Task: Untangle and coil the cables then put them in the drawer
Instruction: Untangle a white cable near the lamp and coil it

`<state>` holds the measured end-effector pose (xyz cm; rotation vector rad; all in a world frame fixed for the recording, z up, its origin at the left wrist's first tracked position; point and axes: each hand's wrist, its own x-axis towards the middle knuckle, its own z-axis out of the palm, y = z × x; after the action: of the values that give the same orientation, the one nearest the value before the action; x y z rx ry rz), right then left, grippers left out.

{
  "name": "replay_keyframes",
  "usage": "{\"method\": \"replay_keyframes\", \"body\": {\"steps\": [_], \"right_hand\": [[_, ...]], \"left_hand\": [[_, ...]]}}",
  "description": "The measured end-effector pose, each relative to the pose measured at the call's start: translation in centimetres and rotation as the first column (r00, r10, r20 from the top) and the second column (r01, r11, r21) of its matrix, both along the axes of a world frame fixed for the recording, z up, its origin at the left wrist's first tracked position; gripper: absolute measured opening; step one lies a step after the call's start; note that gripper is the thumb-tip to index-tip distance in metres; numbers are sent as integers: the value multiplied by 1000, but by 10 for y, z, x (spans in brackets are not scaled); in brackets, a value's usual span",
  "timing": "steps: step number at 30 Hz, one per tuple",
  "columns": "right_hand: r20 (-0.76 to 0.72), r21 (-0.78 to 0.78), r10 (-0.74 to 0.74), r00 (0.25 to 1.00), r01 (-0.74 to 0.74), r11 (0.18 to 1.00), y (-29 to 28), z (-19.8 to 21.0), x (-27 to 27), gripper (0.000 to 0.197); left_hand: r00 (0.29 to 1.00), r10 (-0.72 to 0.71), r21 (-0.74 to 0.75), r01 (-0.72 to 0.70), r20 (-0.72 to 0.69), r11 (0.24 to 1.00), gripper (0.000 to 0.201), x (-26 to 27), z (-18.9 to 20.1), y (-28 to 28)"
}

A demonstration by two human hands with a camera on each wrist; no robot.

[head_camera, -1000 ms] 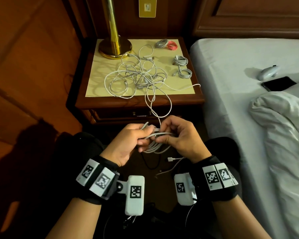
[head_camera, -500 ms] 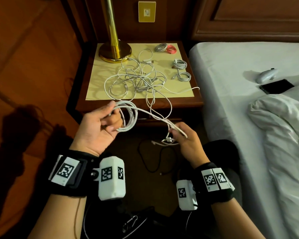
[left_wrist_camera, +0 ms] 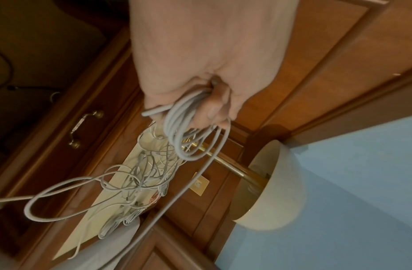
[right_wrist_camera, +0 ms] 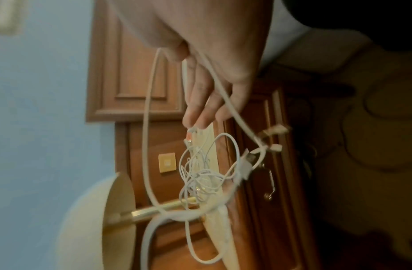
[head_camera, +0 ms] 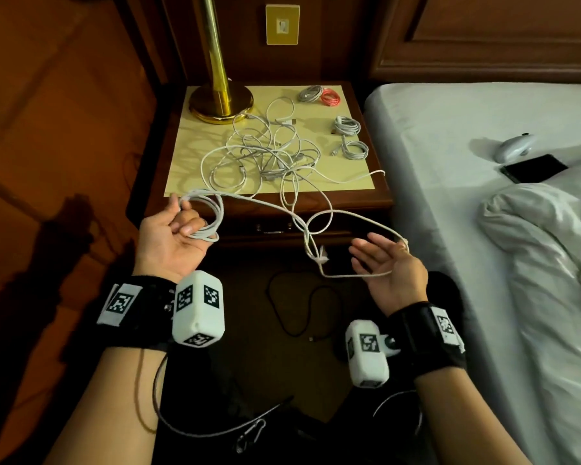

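Nearest you, your left hand (head_camera: pixel 171 236) sits at about 10 o'clock from the centre of the head view, palm up, fingers curled round a part-wound coil (head_camera: pixel 203 214) of white cable. The left wrist view confirms several turns gripped in the fist.

Your right hand (head_camera: pixel 388 270) is at about 4 o'clock, palm up, fingers nearly straight and relaxed. The free run of the same cable (head_camera: pixel 356 275) lies across its palm and loops over the fingers; it is draped, not pinched. A plug end (head_camera: pixel 322 258) hangs between the hands, where the run crosses itself.

Status: this cable is part coiled, and the slack remains to be wound in.

Further out, at 12 o'clock, the worktop (head_camera: pixel 356 193) carries the main tangle (head_camera: pixel 265 156) of white cables. It is not yet separated, and the cable in your hands appears to run back into it.

At about 1 o'clock on the worktop lie four finished coils: two white (head_camera: pixel 348 125) (head_camera: pixel 356 150), one grey (head_camera: pixel 311 94) and one red (head_camera: pixel 331 97).

The drawer (head_camera: pixel 275 226) below the worktop edge is closed. No coil has gone in.

Judged overall, the task is under half done.
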<state>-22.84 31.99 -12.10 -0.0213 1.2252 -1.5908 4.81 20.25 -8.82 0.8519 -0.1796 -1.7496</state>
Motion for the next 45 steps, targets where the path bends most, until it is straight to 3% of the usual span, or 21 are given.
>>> {"method": "replay_keyframes", "body": {"steps": [3, 5, 7, 9, 13, 17, 20, 23, 28, 32, 34, 36, 38, 40, 43, 45], "right_hand": [[248, 74, -207, 946, 195, 978, 0, -4, -14, 46], [331, 105, -317, 889, 299, 948, 2, -9, -26, 49], [269, 114, -320, 909, 300, 947, 4, -14, -34, 49], [137, 136, -215, 967, 197, 971, 6, -17, -34, 44], [-42, 280, 142, 989, -124, 952, 5, -18, -21, 23], [-198, 506, 483, 853, -333, 795, 3, -12, -4, 34], [-311, 549, 572, 759, -348, 760, 1, 0, 9, 37], [-442, 440, 540, 717, -352, 827, -2, 13, 19, 27], [-615, 84, 318, 721, -341, 936, -4, 32, 33, 8], [-678, -5, 92, 730, -129, 992, -8, 23, 35, 24], [-703, -43, 50, 709, -113, 993, -8, 19, 32, 37], [-737, -43, 139, 661, -251, 967, -6, 15, 30, 61], [-783, 74, 309, 540, -412, 908, -4, 12, 29, 66], [-799, 196, 414, 437, -461, 866, -2, 9, 29, 48], [-837, 281, 445, 318, -447, 849, 2, 8, 31, 24], [-853, 260, 425, 304, -458, 850, 3, 8, 32, 14]], "left_hand": [[987, 138, 15, -138, -86, 990, 55, 9, -10, -9], [973, 213, 16, -212, -91, 977, 45, 18, -14, -17], [968, 238, 10, -238, -81, 971, 23, 28, -17, -24], [969, 233, -25, -236, -85, 971, 12, 32, -16, -27], [975, 221, -103, -222, -25, 970, 23, 14, -1, -17], [973, 132, -126, -109, 188, 986, 25, -13, 8, -1], [913, 41, -109, 3, 405, 994, 22, -30, 6, 15], [850, -89, -105, 167, 519, 980, 19, -43, 4, 30], [715, -290, -50, 413, 636, 909, 26, -57, 9, 44], [687, -374, -11, 486, 623, 874, 27, -61, 18, 49], [669, -395, 2, 507, 629, 862, 26, -60, 22, 51], [664, -398, -14, 524, 633, 851, 24, -58, 24, 52], [683, -399, -43, 532, 612, 846, 24, -56, 25, 54], [704, -412, -55, 537, 578, 842, 25, -55, 26, 55], [717, -436, -48, 545, 544, 837, 27, -53, 27, 58], [754, -421, -45, 510, 504, 859, 29, -52, 27, 58]]}}
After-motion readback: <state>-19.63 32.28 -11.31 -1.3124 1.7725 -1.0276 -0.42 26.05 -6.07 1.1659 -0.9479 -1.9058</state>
